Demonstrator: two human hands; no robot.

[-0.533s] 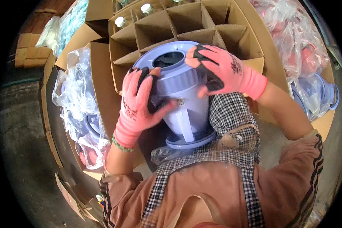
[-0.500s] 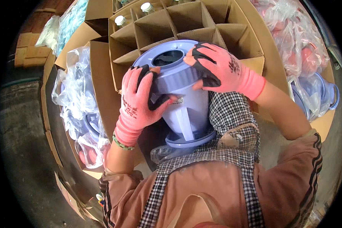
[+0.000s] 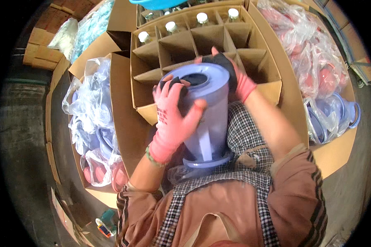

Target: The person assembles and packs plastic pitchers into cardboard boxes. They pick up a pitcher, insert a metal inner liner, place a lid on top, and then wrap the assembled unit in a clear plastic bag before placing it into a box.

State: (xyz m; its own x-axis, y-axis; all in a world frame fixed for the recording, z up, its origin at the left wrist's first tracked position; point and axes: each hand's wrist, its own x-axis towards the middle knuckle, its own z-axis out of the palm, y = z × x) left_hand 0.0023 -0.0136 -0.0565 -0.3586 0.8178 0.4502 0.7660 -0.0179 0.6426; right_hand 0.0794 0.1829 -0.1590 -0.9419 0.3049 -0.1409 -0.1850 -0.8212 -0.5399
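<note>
A lavender plastic jug (image 3: 208, 119) with a strip-like handle stands in front of me, its wide base against my checked apron. Its top is a flat lavender rim around a dark round opening (image 3: 194, 80). My left hand (image 3: 171, 107), in a pink glove with black fingertips, curls its fingers over the left side of the rim, with the thumb stretched out across the near side. Round the far right of the rim reaches my right hand (image 3: 231, 74), gloved alike and slightly blurred; one fingertip points up, and the rest are partly hidden by the jug.
Beyond the jug is a divided cardboard box (image 3: 146, 108) with several white-capped clear bottles (image 3: 202, 18) in its far cells. Open cartons of plastic-wrapped lavender and pink parts flank me at left (image 3: 88, 111) and right (image 3: 317, 74). A blue basin (image 3: 156, 3) shows at the top.
My right hand has turned and slid to the far side of the rim. My left thumb has lifted outward. The ribbed band below the rim no longer shows. The whole view has shifted.
</note>
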